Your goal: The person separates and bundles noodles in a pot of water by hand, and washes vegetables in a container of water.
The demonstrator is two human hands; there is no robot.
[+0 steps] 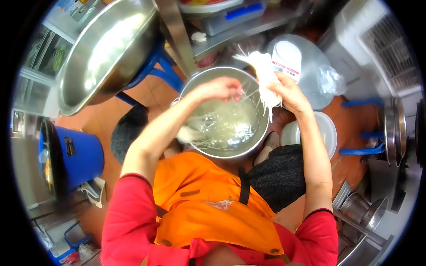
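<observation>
A bundle of thin white noodles [265, 82] is gripped in my right hand [287, 91], beyond the right rim of a large metal pot [262, 137]. Its loose ends fan out at the top left and hang down below my fingers. Over the pot, my left hand [224, 90] is closed in a pinch, with a few fine noodle strands at the fingertips. Cloudy liquid [226, 124] partly fills the pot, its surface catching bright reflections. More pale noodles [191, 134] rest at the pot's left side, blurred and partly behind my left forearm.
A white kitchen scale [286, 57] stands on a round grey lid-like surface [310, 51], beside a clear plastic bag [331, 80]. A wide steel basin [106, 53] leans on a blue stool [159, 66]. A blue bin [82, 148] is at left, a white tub [326, 133] at right.
</observation>
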